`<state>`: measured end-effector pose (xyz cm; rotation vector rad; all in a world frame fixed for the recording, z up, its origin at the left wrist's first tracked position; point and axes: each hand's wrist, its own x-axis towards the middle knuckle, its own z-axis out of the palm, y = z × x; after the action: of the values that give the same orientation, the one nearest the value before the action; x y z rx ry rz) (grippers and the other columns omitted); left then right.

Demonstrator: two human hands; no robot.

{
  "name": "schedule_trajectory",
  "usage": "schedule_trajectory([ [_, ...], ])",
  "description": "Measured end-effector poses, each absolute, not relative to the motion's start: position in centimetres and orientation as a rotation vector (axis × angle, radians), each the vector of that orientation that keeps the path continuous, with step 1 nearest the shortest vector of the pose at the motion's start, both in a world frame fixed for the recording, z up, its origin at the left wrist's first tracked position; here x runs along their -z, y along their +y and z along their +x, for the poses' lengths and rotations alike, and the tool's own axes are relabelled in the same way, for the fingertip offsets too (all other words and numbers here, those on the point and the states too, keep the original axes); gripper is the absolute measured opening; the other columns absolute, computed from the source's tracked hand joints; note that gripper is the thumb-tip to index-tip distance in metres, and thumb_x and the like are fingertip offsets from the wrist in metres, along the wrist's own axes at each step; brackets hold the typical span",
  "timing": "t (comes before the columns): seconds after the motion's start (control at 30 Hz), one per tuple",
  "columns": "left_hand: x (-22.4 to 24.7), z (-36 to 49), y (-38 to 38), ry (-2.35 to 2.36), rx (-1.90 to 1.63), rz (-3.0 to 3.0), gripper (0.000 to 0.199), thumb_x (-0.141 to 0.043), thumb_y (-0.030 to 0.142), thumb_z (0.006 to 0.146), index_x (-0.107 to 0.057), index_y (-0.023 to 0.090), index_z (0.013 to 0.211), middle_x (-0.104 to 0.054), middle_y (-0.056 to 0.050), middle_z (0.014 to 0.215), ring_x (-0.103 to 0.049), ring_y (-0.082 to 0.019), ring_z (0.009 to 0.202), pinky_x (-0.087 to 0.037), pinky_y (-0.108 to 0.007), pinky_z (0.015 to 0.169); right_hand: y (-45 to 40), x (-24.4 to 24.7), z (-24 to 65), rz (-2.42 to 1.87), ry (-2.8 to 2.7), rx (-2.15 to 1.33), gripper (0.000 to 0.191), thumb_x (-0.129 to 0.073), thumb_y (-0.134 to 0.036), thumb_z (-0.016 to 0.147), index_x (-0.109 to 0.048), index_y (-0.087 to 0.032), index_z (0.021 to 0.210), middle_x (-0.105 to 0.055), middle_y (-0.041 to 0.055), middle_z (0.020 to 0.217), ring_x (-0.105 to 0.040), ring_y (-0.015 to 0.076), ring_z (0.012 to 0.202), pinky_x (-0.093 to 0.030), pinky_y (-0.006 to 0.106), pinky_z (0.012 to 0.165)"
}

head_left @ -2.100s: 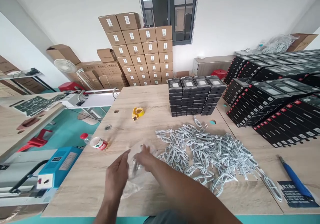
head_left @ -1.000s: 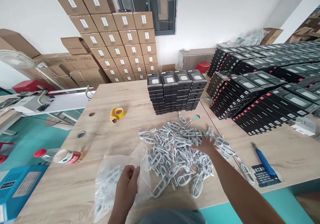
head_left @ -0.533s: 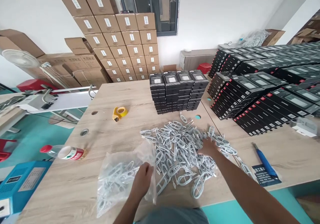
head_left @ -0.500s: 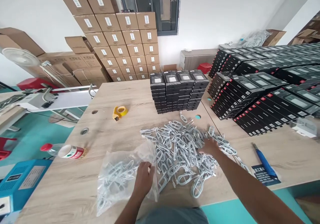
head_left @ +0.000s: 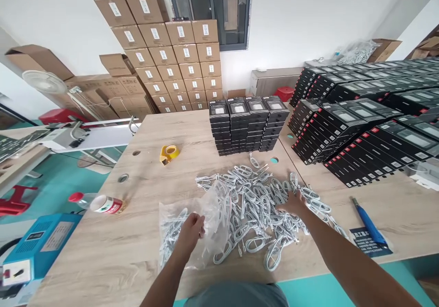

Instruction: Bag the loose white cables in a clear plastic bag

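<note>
left hand (head_left: pixel 192 228) pinching the clear bag (head_left: pixel 199 224), right hand (head_left: pixel 294 203) apparently spread flat on the cable pile (head_left: pixel 260 201)

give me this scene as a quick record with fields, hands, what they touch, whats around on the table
left hand: grips the clear plastic bag, which holds some white cables
right hand: rests on the pile of coiled white cables, fingers spread into it
table: light wood, two round holes near its left edge
behind pile: stacks of black boxes
right side: rows of black boxes
left side: yellow tape dispenser, bottle lying on its side
near right edge: blue-handled tool
</note>
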<state>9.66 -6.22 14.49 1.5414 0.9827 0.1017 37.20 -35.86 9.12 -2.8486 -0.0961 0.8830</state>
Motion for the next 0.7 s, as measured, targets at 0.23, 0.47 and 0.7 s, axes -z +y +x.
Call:
schedule_trajectory([
  [0.23, -17.2, 8.9, -8.9, 0.922, -0.2, 1.541, 0.056, -0.063, 0.07, 0.075, -0.038, 0.021, 0.08, -0.047, 0.005, 0.052, -0.047, -0.013, 0.047, -0.038, -0.023, 0.047, -37.9, -11.2, 37.3, -2.614, 0.001, -0.619, 0.066, -0.06, -0.03, 0.07, -0.05, -0.012, 0.134, -0.041, 0.0208, 0.149, -0.055, 0.0333, 0.123, -0.049, 0.042, 0.099],
  [0.47, -18.8, 10.5, -9.7, 0.93, -0.106, 1.41, 0.089, -0.067, 0.077, 0.066, -0.049, 0.014, 0.126, -0.049, 0.006, 0.059, -0.047, -0.013, 0.05, -0.039, -0.023, 0.049, -38.2, -17.2, 33.5, -1.92, -0.001, -0.513, 0.072, -0.077, -0.046, 0.067, -0.055, -0.017, 0.129, -0.069, 0.0137, 0.115, -0.066, 0.031, 0.107, -0.051, 0.043, 0.096],
  [0.7, -18.8, 11.9, -10.4, 0.934, -0.157, 1.387, 0.104, -0.06, 0.082, 0.069, -0.055, 0.003, 0.136, -0.039, 0.006, 0.049, -0.036, -0.011, 0.043, -0.03, -0.021, 0.043, -31.0, -21.1, 28.1, -1.098, -0.012, -0.51, 0.078, -0.087, -0.045, 0.058, -0.06, -0.021, 0.127, -0.07, 0.0105, 0.115, -0.068, 0.0293, 0.104, -0.055, 0.044, 0.094],
])
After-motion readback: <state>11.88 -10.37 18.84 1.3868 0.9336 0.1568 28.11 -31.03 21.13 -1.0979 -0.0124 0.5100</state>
